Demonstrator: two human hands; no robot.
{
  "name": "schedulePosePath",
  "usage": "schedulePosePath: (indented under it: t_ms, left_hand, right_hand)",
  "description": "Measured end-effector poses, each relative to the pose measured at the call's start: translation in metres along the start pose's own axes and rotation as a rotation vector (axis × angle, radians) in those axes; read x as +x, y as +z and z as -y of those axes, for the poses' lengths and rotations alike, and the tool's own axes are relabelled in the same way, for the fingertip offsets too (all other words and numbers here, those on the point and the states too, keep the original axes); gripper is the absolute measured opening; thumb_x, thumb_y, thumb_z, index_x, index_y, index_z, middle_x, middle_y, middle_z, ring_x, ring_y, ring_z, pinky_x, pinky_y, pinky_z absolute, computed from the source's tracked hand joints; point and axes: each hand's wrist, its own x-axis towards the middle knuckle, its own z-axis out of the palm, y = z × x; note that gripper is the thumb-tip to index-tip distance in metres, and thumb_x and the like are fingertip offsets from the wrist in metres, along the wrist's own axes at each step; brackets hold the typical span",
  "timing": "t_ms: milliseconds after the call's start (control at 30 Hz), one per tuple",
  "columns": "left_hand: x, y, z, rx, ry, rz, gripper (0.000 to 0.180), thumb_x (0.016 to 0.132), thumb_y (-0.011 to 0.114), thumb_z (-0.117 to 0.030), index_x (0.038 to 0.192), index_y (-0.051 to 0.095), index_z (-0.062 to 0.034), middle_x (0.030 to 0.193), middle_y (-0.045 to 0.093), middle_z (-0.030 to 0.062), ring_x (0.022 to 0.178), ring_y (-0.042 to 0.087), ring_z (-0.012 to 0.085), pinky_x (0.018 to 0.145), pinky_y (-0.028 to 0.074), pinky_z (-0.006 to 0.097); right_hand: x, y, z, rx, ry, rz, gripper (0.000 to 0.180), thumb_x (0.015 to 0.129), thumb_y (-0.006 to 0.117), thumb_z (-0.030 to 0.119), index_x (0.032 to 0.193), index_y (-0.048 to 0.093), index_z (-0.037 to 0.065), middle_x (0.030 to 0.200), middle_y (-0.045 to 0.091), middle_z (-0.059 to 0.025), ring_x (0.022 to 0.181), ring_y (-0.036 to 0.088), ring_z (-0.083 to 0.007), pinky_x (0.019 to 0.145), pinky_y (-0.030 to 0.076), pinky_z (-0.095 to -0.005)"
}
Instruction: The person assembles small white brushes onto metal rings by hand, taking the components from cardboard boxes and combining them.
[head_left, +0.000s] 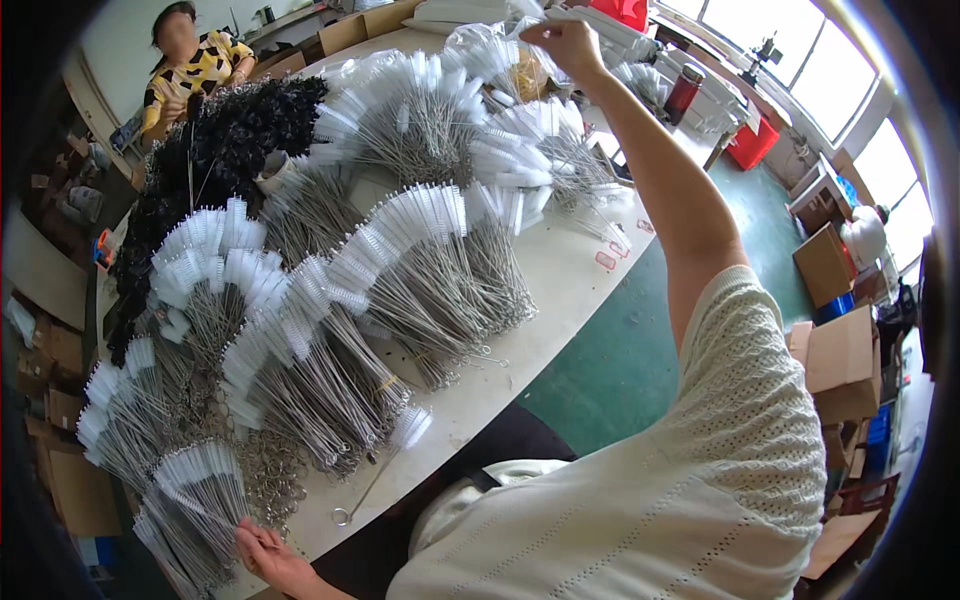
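Both hands: right hand (566, 42) outstretched, left hand (268, 556) low.

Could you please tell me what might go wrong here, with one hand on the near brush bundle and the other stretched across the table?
1. The right hand reaches far over the white brush bundles; the forearm might sweep the fanned piles out of order.
2. A single brush lies near the table edge and could be knocked off.
3. The left hand touches the near bundle, whose wire stems could snag fingers.
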Motion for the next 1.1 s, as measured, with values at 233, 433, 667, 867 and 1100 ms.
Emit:
schedulePosePath:
  t_ms: [233,433,667,867,1100]
  left_hand:
    - [-0.012,0.084,-0.018,0.233,0.335,0.253,0.025,0.093,0.047,-0.012,0.110,0.054,0.0062,0.069,0.045,-0.0017,0.053,0.034,0.0026,0.042,0.027,0.016]
    - [-0.014,0.167,-0.025,0.259,0.904,0.491,0.039,0.077,0.066,0.004,0.115,0.056,0.0045,0.079,0.062,0.0074,0.061,0.057,0.0120,0.053,0.047,0.022]
    - [-0.023,0.151,-0.049,0.270,0.798,0.507,0.016,0.086,0.059,-0.004,0.101,0.061,-0.0015,0.091,0.053,0.0092,0.066,0.056,0.0121,0.059,0.047,0.021]
    - [-0.014,0.134,-0.044,0.185,0.478,0.512,0.018,0.093,0.049,-0.012,0.098,0.059,0.0021,0.085,0.059,0.0067,0.061,0.053,0.0065,0.052,0.043,0.019]
    - [-0.014,0.158,0.005,0.298,0.717,0.490,0.019,0.087,0.055,-0.006,0.106,0.057,-0.0020,0.086,0.059,0.0085,0.064,0.059,0.0173,0.058,0.046,0.028]
  right_hand:
    - [-0.073,-0.052,0.190,1.211,0.266,0.132,0.013,0.080,0.068,0.018,0.077,0.063,0.007,0.053,0.039,0.0072,0.045,0.031,-0.0038,0.043,0.022,-0.0223]
    - [-0.210,-0.022,0.279,1.737,0.740,0.907,0.014,0.089,0.058,0.017,0.096,0.060,0.005,0.058,0.034,0.0078,0.048,0.026,-0.0045,0.044,0.022,-0.0203]
    - [-0.290,0.021,0.301,1.370,0.730,1.276,0.023,0.093,0.052,0.019,0.104,0.061,0.001,0.064,0.042,0.0067,0.051,0.030,-0.0043,0.049,0.029,-0.0199]
    - [-0.304,0.013,0.310,1.521,0.581,1.102,0.035,0.098,0.042,0.024,0.121,0.052,-0.001,0.077,0.048,0.0027,0.069,0.045,-0.0069,0.066,0.042,-0.0225]
    - [-0.334,0.014,0.334,0.982,-0.162,0.889,0.037,0.092,0.053,0.027,0.121,0.052,0.005,0.127,0.039,-0.0179,0.118,0.043,-0.0277,0.099,0.035,-0.0390]
